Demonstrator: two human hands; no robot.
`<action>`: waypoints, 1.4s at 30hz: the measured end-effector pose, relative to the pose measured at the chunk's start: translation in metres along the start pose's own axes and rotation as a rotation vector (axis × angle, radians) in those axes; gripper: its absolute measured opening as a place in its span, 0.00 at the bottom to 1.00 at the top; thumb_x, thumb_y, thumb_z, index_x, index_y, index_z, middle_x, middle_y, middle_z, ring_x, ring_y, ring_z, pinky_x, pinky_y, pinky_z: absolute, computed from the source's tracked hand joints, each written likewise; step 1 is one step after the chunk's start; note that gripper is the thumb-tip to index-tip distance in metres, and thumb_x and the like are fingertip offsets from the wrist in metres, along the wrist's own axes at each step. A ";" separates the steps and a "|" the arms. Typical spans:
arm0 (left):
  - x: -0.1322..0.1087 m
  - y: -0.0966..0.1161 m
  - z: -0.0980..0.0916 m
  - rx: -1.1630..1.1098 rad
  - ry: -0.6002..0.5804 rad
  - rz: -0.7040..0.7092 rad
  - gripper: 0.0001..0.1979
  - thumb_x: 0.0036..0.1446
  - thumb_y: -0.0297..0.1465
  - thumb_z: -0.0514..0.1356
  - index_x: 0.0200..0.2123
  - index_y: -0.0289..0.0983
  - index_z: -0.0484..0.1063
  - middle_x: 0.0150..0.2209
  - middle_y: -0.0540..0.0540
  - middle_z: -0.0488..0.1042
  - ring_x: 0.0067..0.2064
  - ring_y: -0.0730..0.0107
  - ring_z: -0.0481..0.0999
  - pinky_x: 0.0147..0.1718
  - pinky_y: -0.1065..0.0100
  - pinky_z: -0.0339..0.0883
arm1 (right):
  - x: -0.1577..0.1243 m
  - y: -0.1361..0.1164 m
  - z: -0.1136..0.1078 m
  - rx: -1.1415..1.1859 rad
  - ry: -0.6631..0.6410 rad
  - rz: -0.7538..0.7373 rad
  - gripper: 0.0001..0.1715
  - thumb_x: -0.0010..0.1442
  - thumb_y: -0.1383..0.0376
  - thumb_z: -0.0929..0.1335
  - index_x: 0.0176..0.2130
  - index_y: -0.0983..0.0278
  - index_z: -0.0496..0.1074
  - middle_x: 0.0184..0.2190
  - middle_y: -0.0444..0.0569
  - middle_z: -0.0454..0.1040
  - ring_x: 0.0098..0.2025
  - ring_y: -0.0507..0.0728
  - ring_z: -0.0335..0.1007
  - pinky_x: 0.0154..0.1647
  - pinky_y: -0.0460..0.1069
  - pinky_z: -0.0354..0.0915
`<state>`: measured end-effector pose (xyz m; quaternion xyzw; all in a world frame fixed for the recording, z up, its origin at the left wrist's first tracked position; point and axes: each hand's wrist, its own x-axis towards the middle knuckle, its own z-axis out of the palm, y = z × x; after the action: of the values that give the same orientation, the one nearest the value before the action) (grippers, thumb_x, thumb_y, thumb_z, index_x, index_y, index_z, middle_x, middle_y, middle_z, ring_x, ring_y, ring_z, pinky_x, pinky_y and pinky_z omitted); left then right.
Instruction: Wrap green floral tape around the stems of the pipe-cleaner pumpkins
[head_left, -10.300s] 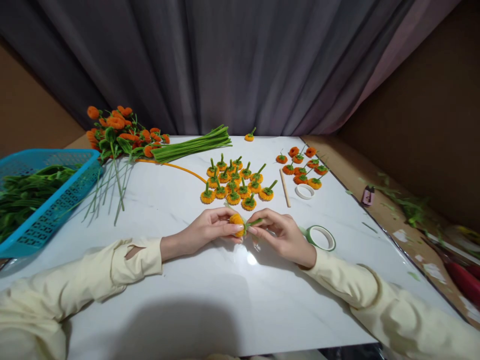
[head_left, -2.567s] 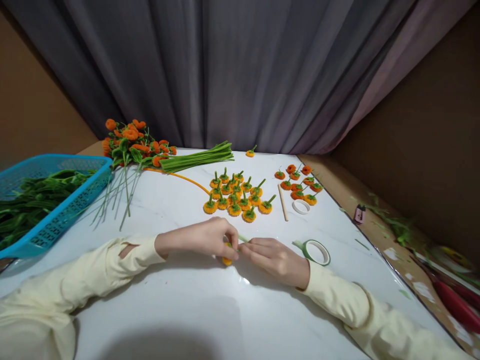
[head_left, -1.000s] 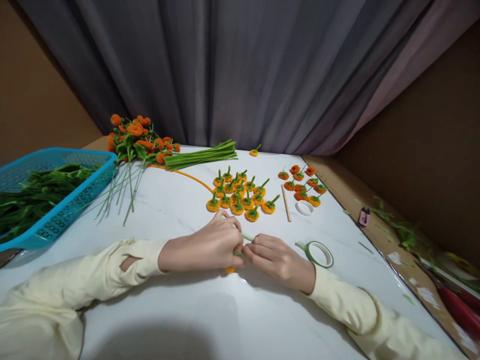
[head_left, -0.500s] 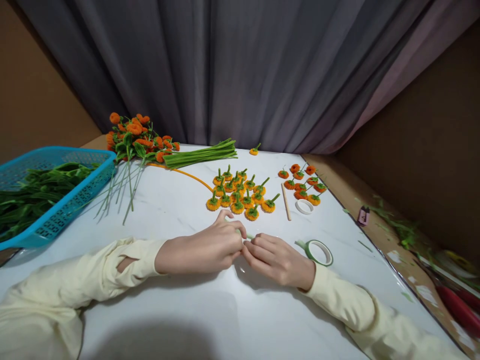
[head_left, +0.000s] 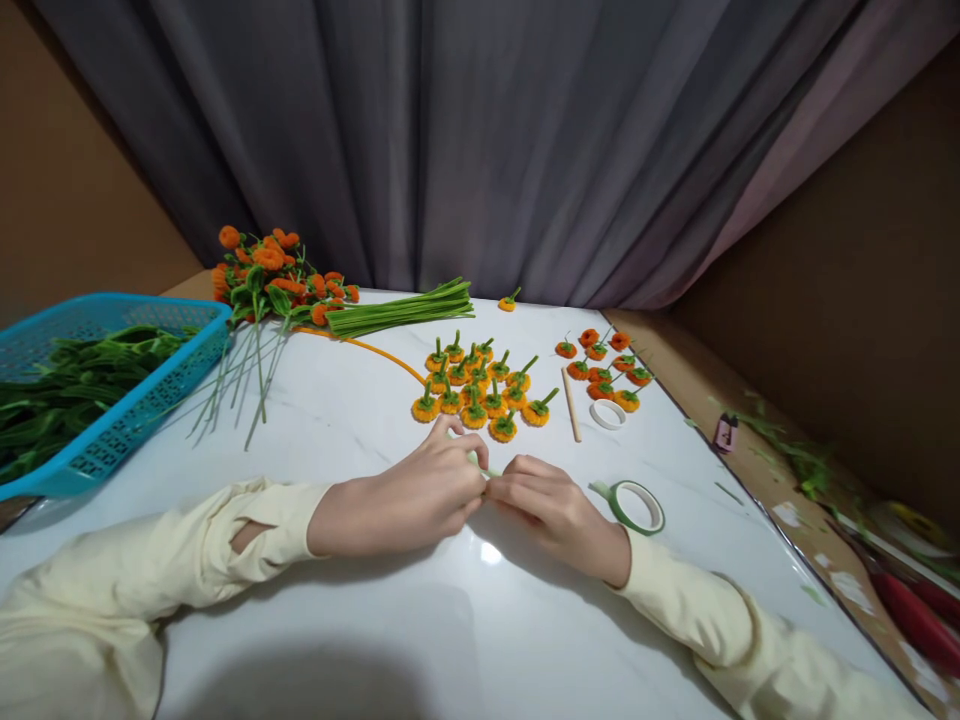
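Observation:
My left hand point(head_left: 409, 495) and my right hand point(head_left: 551, 510) meet fingertip to fingertip low over the white table point(head_left: 360, 420). Both are closed round a thin green stem point(head_left: 480, 464) that pokes out between them. The orange pompom seen on it earlier is hidden under my left fingers. A roll of green tape point(head_left: 636, 506) lies just right of my right hand. Beyond my hands sits a cluster of several small orange pompom flowers point(head_left: 480, 392) with green tops.
A second group of orange pompoms point(head_left: 607, 365), a wooden stick point(head_left: 571, 404) and a small white ring point(head_left: 606, 413) lie at the right. At the back left are stemmed orange flowers point(head_left: 270, 275), green stems point(head_left: 401, 310) and a blue basket point(head_left: 112, 420) of leaves. Scraps litter the brown floor point(head_left: 795, 455).
My hands have closed tighter over the flower, turning it, and the orange pompom that showed below my left fingers a second ago is now hidden. The view has shifted slightly.

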<state>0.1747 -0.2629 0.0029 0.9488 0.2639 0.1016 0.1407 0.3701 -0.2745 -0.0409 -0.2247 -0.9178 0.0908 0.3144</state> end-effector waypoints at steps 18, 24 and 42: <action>0.000 0.004 -0.003 -0.123 -0.076 -0.007 0.12 0.57 0.23 0.56 0.21 0.34 0.66 0.33 0.46 0.73 0.42 0.63 0.67 0.47 0.58 0.51 | 0.001 -0.001 -0.009 0.027 -0.009 -0.010 0.11 0.64 0.72 0.59 0.36 0.66 0.68 0.25 0.47 0.65 0.31 0.53 0.60 0.35 0.49 0.59; 0.005 -0.002 -0.006 -0.336 -0.186 -0.056 0.16 0.56 0.25 0.60 0.16 0.34 0.68 0.28 0.49 0.75 0.46 0.61 0.69 0.48 0.60 0.52 | -0.001 -0.002 -0.010 -0.175 0.036 -0.256 0.11 0.63 0.75 0.59 0.32 0.66 0.67 0.22 0.48 0.68 0.31 0.54 0.61 0.33 0.51 0.60; 0.003 -0.002 -0.002 -0.187 -0.122 -0.045 0.14 0.60 0.23 0.55 0.21 0.34 0.67 0.28 0.46 0.74 0.54 0.56 0.64 0.51 0.52 0.47 | -0.001 0.000 -0.011 -0.256 0.124 -0.285 0.12 0.62 0.76 0.59 0.41 0.70 0.69 0.25 0.50 0.73 0.31 0.55 0.65 0.32 0.51 0.62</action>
<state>0.1758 -0.2597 0.0048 0.9298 0.2653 0.0645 0.2468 0.3773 -0.2742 -0.0330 -0.1360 -0.9233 -0.0859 0.3487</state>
